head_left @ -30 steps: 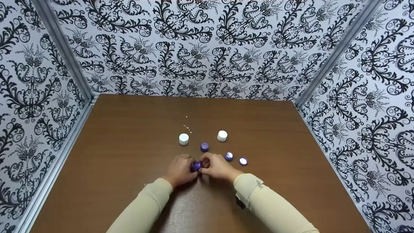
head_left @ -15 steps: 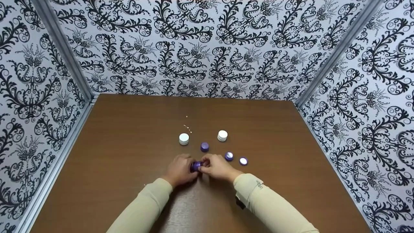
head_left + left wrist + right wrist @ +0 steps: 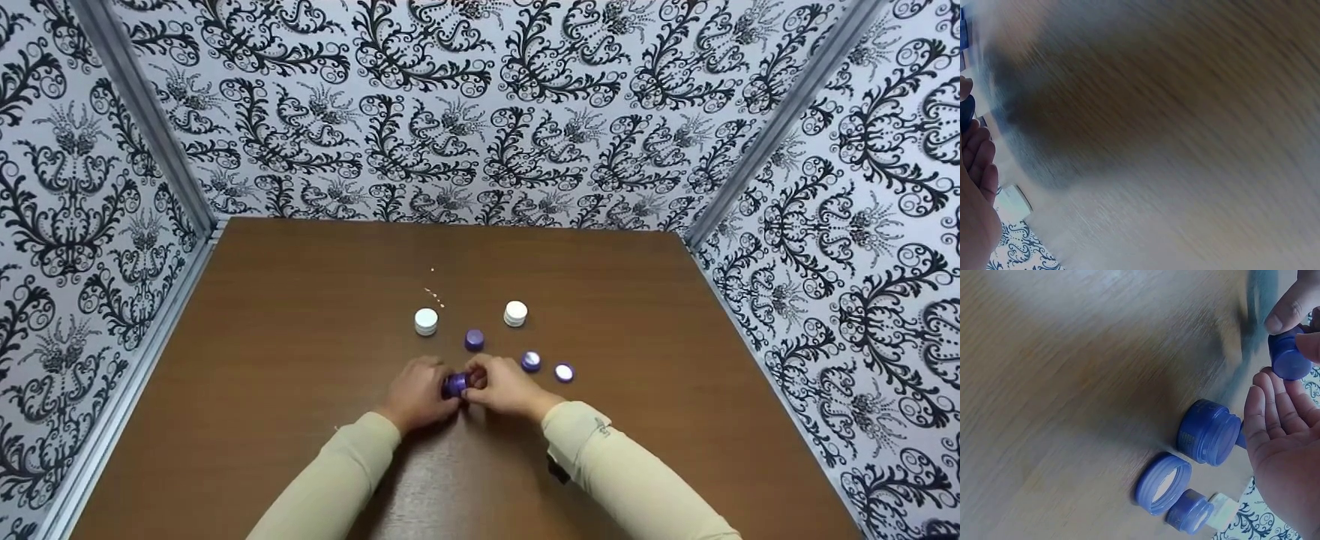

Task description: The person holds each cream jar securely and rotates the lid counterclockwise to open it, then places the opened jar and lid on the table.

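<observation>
Between both hands, low over the brown table (image 3: 322, 300), is a small purple jar (image 3: 456, 385). The left hand (image 3: 421, 395) grips its left end, with fingers bent round it. From the other side, the right hand (image 3: 506, 384) pinches the end with thumb and fingers. In the right wrist view the held jar (image 3: 1291, 359) shows its round flat end, close to the right fingers (image 3: 1278, 402). Only an edge of the held thing shows in the left wrist view, by the curled fingers of the left hand (image 3: 979, 174).
Beyond the hands stand a purple jar (image 3: 474, 340) and two white jars, one at left (image 3: 426, 322), another at right (image 3: 515, 313). An uncovered purple jar (image 3: 531, 361) and a purple lid (image 3: 564, 372) lie right of the right hand. Patterned walls (image 3: 465, 112) enclose the table.
Both hands stay in place around the jar, with only slight movement of the right fingers. The other jars and the lid keep their places.
</observation>
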The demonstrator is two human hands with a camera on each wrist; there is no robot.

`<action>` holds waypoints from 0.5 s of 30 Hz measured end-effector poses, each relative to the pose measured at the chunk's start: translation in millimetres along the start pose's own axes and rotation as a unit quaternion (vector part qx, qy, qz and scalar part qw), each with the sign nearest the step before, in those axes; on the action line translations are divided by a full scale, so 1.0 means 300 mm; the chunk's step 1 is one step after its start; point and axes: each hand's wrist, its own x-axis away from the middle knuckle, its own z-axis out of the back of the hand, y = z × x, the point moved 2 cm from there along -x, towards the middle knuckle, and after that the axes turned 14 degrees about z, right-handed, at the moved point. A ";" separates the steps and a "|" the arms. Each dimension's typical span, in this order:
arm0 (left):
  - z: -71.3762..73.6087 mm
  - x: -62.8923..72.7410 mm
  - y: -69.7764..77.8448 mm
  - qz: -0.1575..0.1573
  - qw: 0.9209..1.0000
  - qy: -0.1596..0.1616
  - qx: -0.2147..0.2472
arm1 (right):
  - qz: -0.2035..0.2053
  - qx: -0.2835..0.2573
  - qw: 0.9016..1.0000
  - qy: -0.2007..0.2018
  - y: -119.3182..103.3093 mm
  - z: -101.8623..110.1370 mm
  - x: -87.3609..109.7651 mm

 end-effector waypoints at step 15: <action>-0.008 0.003 -0.007 -0.003 1.000 0.008 -0.001 | 0.003 0.006 1.000 -0.007 0.011 -0.001 0.001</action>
